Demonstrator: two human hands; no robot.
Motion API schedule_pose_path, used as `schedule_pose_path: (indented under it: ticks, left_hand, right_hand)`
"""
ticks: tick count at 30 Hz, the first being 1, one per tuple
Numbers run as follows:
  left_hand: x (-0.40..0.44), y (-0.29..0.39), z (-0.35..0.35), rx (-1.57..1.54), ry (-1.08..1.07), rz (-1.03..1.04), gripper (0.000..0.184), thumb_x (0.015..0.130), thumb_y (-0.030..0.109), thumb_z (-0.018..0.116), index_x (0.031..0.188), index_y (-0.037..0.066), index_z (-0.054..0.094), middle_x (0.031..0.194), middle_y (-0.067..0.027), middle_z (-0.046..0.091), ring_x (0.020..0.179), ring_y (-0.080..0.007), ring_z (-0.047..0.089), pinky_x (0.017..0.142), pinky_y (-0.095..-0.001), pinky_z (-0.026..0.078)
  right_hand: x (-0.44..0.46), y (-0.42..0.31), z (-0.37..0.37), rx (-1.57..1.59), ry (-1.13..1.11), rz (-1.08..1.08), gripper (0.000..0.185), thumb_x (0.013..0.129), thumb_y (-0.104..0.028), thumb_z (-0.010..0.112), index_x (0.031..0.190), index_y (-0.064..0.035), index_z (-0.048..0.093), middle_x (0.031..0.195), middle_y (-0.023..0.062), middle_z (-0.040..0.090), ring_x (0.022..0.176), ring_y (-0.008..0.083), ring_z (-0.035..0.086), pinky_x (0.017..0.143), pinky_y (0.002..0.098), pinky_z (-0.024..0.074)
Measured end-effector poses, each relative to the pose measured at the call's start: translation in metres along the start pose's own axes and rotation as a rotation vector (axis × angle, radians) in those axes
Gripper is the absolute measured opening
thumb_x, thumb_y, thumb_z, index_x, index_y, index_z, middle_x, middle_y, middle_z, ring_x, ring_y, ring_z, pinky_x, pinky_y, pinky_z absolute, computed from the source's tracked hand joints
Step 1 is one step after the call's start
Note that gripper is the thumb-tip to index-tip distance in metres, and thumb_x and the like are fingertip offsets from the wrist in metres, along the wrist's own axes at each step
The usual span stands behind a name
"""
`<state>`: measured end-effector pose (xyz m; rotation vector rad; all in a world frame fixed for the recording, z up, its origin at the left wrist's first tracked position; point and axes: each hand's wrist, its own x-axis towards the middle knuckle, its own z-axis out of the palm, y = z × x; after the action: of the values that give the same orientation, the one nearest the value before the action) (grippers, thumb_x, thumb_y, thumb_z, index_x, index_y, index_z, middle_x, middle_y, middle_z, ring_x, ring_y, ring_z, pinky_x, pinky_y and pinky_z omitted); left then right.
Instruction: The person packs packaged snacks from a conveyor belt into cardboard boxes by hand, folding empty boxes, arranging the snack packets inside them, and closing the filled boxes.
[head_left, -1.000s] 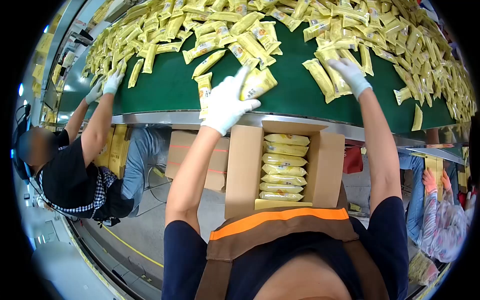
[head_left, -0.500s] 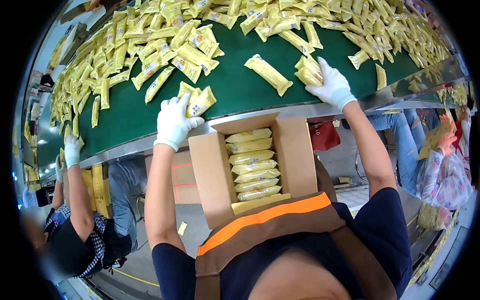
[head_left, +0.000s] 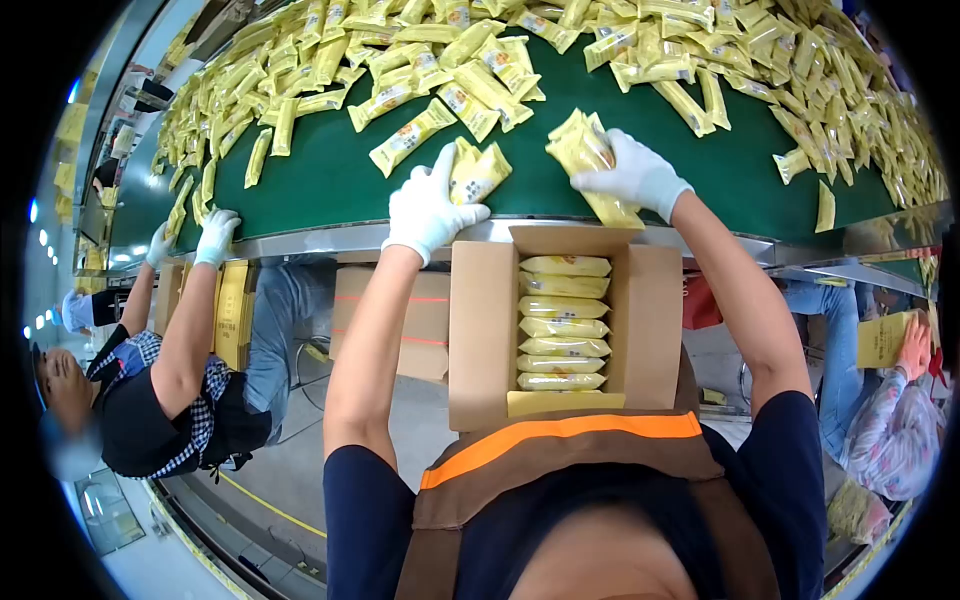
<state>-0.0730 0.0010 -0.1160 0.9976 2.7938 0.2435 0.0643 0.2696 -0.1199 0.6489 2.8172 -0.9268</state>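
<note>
My left hand (head_left: 431,207), in a white glove, is closed on yellow packets (head_left: 480,174) at the near edge of the green belt (head_left: 330,190). To the right, my gloved right hand (head_left: 632,176) grips more yellow packets (head_left: 583,146), one of them reaching over the metal edge. An open cardboard box (head_left: 485,335) stands below and between my hands, against my apron. Inside it several yellow packets (head_left: 563,327) lie in a row. One loose packet (head_left: 411,137) lies on the belt just beyond my left hand.
Heaps of yellow packets (head_left: 400,60) cover the far belt. A closed carton (head_left: 392,318) stands left of the open box. At the left, a co-worker (head_left: 190,390) reaches to the belt with gloved hands. Another co-worker (head_left: 890,430) at the right holds a yellow carton (head_left: 883,340).
My right hand has come left with its packets, nearer my left hand and the box. My left hand still has its packets. The view has turned and shifted.
</note>
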Motion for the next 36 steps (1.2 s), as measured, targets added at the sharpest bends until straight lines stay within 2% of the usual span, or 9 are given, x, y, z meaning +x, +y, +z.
schedule_pose_path:
  ticks: [4, 8, 12, 15, 20, 23, 27, 32, 36]
  left_hand:
    - [0.021, -0.037, -0.007, -0.183, 0.329, 0.315, 0.116, 0.058, 0.054, 0.083, 0.152, 0.011, 0.031, 0.126, -0.0236, 0.057, 0.114, -0.0411, 0.057, 0.098, -0.0419, 0.047]
    - [0.074, -0.069, -0.045, -0.118, -0.023, 0.085, 0.125, 0.053, 0.064, 0.081, 0.154, 0.014, 0.029, 0.136, -0.0225, 0.054, 0.131, -0.0370, 0.047, 0.114, -0.0541, 0.018]
    - [0.075, -0.055, -0.033, 0.011, -0.149, 0.048, 0.123, 0.051, 0.067, 0.080, 0.153, 0.016, 0.035, 0.128, -0.0204, 0.056, 0.123, -0.0375, 0.053, 0.108, -0.0510, 0.033]
    - [0.044, -0.042, 0.002, 0.217, 0.170, 0.134, 0.115, 0.052, 0.055, 0.087, 0.149, 0.014, 0.041, 0.122, -0.0175, 0.055, 0.111, -0.0386, 0.054, 0.095, -0.0455, 0.048]
    - [0.049, -0.032, -0.007, 0.176, 0.089, -0.026, 0.128, 0.049, 0.062, 0.087, 0.153, 0.013, 0.029, 0.146, -0.0215, 0.041, 0.128, -0.0423, 0.045, 0.105, -0.0457, 0.043]
    - [0.069, -0.027, -0.029, 0.273, -0.278, -0.025, 0.136, 0.046, 0.067, 0.085, 0.155, 0.013, 0.024, 0.146, -0.0233, 0.040, 0.128, -0.0408, 0.046, 0.107, -0.0444, 0.040]
    - [0.058, -0.026, -0.021, 0.247, -0.175, -0.011, 0.130, 0.052, 0.059, 0.084, 0.157, 0.016, 0.019, 0.138, -0.0236, 0.047, 0.126, -0.0390, 0.049, 0.106, -0.0407, 0.041]
    - [0.051, -0.070, 0.003, -0.592, 0.134, -0.048, 0.119, 0.060, 0.044, 0.084, 0.155, 0.006, 0.022, 0.124, -0.0226, 0.057, 0.114, -0.0379, 0.059, 0.101, -0.0394, 0.046]
    - [-0.017, -0.033, -0.042, -1.707, -0.022, -0.134, 0.059, 0.092, 0.032, 0.065, 0.141, 0.008, 0.044, 0.129, -0.0110, 0.058, 0.116, -0.0265, 0.059, 0.099, -0.0429, 0.050]
  right_hand:
    - [-0.031, -0.003, -0.009, -0.240, 0.043, -0.066, 0.084, 0.065, -0.057, 0.072, 0.127, -0.0035, 0.053, 0.120, 0.0186, 0.061, 0.113, 0.0353, 0.060, 0.098, 0.0407, 0.0464]
    - [-0.043, 0.011, -0.022, -0.105, 0.077, 0.024, 0.077, 0.064, -0.045, 0.075, 0.127, -0.0068, 0.052, 0.120, 0.0178, 0.059, 0.112, 0.0361, 0.059, 0.099, 0.0414, 0.0452]
    - [-0.048, 0.020, -0.030, -0.296, -0.037, -0.038, 0.085, 0.063, -0.042, 0.078, 0.135, -0.0092, 0.046, 0.132, 0.0173, 0.050, 0.121, 0.0359, 0.052, 0.100, 0.0420, 0.0432]
    - [-0.057, 0.042, -0.042, -0.516, 0.292, -0.147, 0.087, 0.065, -0.045, 0.075, 0.139, -0.0108, 0.045, 0.135, 0.0150, 0.049, 0.125, 0.0331, 0.049, 0.102, 0.0420, 0.0407]
    - [-0.044, 0.073, -0.036, -0.468, 0.126, -0.110, 0.103, 0.066, -0.046, 0.076, 0.154, -0.0206, 0.028, 0.140, 0.0178, 0.044, 0.124, 0.0359, 0.049, 0.103, 0.0443, 0.0412]
    - [-0.051, 0.067, -0.044, -0.564, 0.024, -0.090, 0.101, 0.067, -0.047, 0.075, 0.154, -0.0240, 0.029, 0.141, 0.0183, 0.043, 0.124, 0.0369, 0.049, 0.103, 0.0438, 0.0425]
    - [-0.065, 0.063, -0.039, -0.379, 0.035, -0.071, 0.100, 0.068, -0.043, 0.077, 0.154, -0.0261, 0.029, 0.143, 0.0210, 0.043, 0.126, 0.0373, 0.049, 0.105, 0.0419, 0.0418]
    - [-0.116, 0.008, -0.067, 0.905, -0.060, -0.227, 0.099, 0.073, -0.026, 0.075, 0.154, -0.0021, 0.024, 0.140, 0.0199, 0.049, 0.127, 0.0289, 0.052, 0.107, 0.0355, 0.0390]
    - [-0.164, -0.068, -0.056, -0.450, 0.029, -0.789, 0.072, 0.060, -0.022, 0.081, 0.129, -0.0198, 0.058, 0.113, 0.0146, 0.055, 0.103, 0.0329, 0.057, 0.089, 0.0436, 0.0456]
